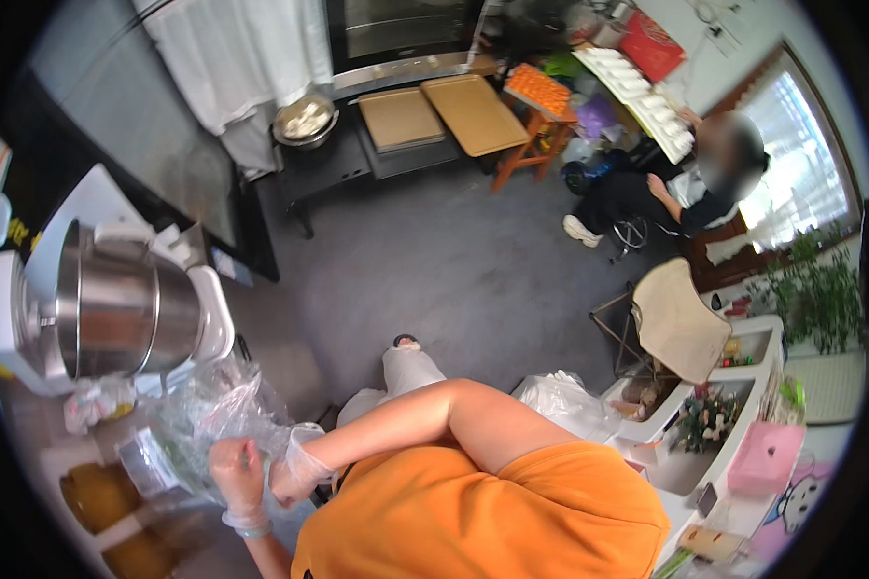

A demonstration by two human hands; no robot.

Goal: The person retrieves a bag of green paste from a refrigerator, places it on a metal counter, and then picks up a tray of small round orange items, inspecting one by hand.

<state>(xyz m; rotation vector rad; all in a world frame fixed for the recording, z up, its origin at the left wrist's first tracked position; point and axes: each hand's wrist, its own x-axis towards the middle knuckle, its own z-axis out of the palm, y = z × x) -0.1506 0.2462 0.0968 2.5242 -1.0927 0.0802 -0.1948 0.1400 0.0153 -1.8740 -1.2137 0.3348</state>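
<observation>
My left hand [237,475], in a thin clear plastic glove, is raised at the lower left with its fingers curled closed. Beside its wrist is my right hand [288,481], reached across my body and closed too. A loose clear glove cuff [311,449] bunches around the right wrist. What either hand holds, if anything, is too small or hidden to make out. Just beyond them lies a crumpled clear plastic bag [212,400]. A white-lidded clear container [150,463] sits left of my hands, near brown round containers [97,497].
A mixer with a large steel bowl [116,304] stands at the left. Baking trays [473,116] and a metal bowl [306,121] rest on a low black table. A seated person [686,193] is at the far right, near a beige folding chair [678,323]. White shelving [734,415] lines the right.
</observation>
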